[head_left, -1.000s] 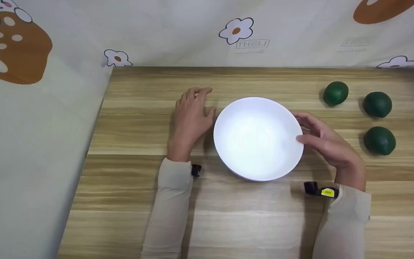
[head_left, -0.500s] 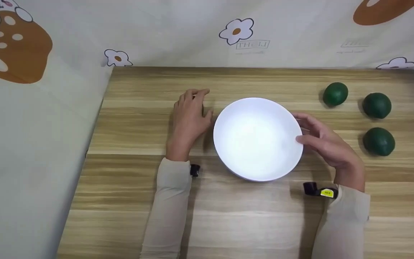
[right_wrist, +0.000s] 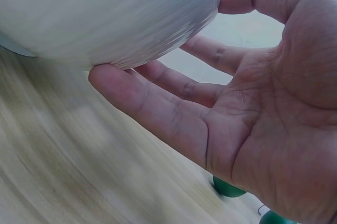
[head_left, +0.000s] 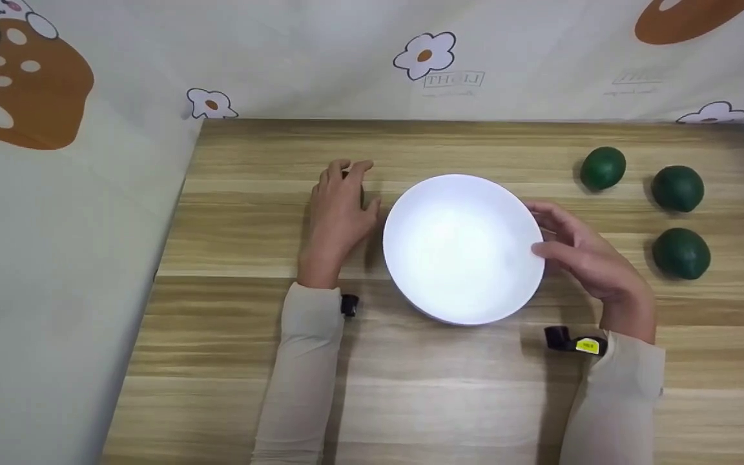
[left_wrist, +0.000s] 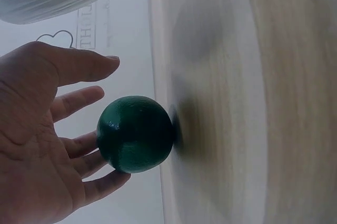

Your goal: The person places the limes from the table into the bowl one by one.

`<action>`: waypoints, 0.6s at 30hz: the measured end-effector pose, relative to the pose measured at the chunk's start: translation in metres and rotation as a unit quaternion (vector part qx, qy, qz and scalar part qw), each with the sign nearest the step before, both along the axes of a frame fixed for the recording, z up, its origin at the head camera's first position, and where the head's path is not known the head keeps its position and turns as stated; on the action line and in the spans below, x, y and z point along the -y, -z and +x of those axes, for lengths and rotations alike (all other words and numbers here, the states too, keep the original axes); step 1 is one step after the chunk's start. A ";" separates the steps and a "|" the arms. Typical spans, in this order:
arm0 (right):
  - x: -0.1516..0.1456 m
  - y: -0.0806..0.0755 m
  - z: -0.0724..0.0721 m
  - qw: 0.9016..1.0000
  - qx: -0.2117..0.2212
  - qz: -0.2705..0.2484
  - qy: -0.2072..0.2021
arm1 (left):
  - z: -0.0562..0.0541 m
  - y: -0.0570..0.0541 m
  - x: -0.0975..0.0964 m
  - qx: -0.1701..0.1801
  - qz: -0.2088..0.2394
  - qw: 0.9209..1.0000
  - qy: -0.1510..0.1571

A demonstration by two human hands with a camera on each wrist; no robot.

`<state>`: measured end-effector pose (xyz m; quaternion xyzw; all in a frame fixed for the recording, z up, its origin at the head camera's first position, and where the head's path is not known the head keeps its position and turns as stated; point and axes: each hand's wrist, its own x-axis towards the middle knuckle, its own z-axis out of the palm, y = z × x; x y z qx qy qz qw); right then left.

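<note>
A white bowl [head_left: 462,252] is in the middle of the head view, its inside facing up. My right hand [head_left: 588,258] holds it by the right side, thumb at the rim and fingers against the outer wall, as the right wrist view shows. My left hand [head_left: 341,210] is left of the bowl, palm toward it. A round dark green fruit [left_wrist: 138,134] sits on the table in front of the left fingers, which curve loosely behind it; the thumb stands apart from it. In the head view that hand mostly hides the fruit.
Three more dark green fruits are on the right of the wooden table [head_left: 217,336]: one at the back [head_left: 603,168], another farther right [head_left: 677,188] and a third in front [head_left: 681,253]. A patterned sheet [head_left: 314,58] rises behind the table and on its left.
My left hand has shifted slightly left, and dark green now shows between its fingers. The right hand and the bowl have hardly moved.
</note>
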<state>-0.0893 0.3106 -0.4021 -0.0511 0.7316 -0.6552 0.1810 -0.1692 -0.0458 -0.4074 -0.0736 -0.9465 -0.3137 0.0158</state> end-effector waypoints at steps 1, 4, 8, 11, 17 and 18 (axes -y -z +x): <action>0.000 0.000 0.000 1.000 -0.002 -0.001 0.000 | 0.000 0.000 0.000 0.001 0.002 1.000 -0.001; 0.000 0.000 -0.001 1.000 -0.006 -0.004 -0.001 | -0.001 0.001 0.002 0.006 0.004 1.000 -0.006; 0.001 0.000 -0.002 1.000 -0.008 -0.014 -0.004 | 0.000 0.002 0.005 0.010 0.011 1.000 -0.010; 0.002 0.000 -0.001 1.000 -0.006 -0.019 -0.004 | 0.000 0.003 0.008 0.013 0.017 1.000 -0.009; 0.001 -0.001 -0.001 1.000 -0.008 -0.013 -0.004 | 0.000 0.006 0.009 0.035 0.013 0.999 -0.013; 0.001 -0.001 -0.001 1.000 -0.008 -0.012 -0.004 | 0.000 0.006 0.009 0.038 0.011 0.999 -0.014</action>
